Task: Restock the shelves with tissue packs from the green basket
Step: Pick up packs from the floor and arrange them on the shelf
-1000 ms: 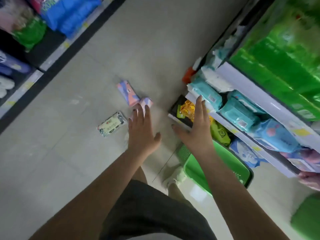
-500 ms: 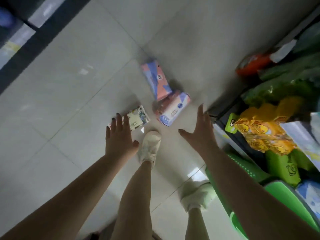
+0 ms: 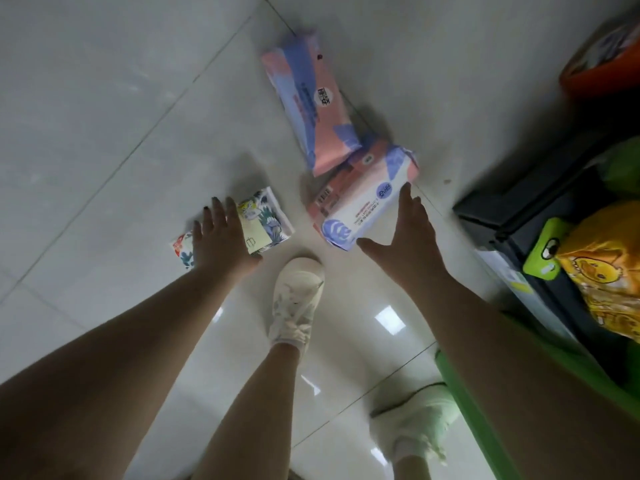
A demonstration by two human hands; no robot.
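Reaching down toward the pale tiled floor (image 3: 104,116), the person is spreading both hands over packs that are lying there. The left hand (image 3: 221,237) is hanging flat with its fingers straight and apart over the small leaf-print tissue pack (image 3: 266,220), covering its near half; whether the palm is actually pressing on it is not something this view is giving away. The right hand (image 3: 405,244) is splayed wide, thumb pointing left and fingertips at the near edge of the white-and-pink tissue pack (image 3: 360,206), holding nothing and not yet wrapping round it. That pack is lying at a slant, its far end touching the long pink-and-lilac tissue pack (image 3: 308,105), which is stretching away up the floor. A white shoe (image 3: 298,299) is planted between the two forearms, just beside the leaf-print pack, and a second white shoe (image 3: 419,424) is sitting lower right, blurred and tinted green. The green basket (image 3: 485,420) is showing only a strip of its rim along the right edge, close against the right forearm. On the far right, the dark bottom shelf (image 3: 512,209) is carrying a yellow duck-print pack (image 3: 606,271) with a bright green tag (image 3: 543,251) at its corner, and an orange pack (image 3: 602,60) is peeking in at the top corner.
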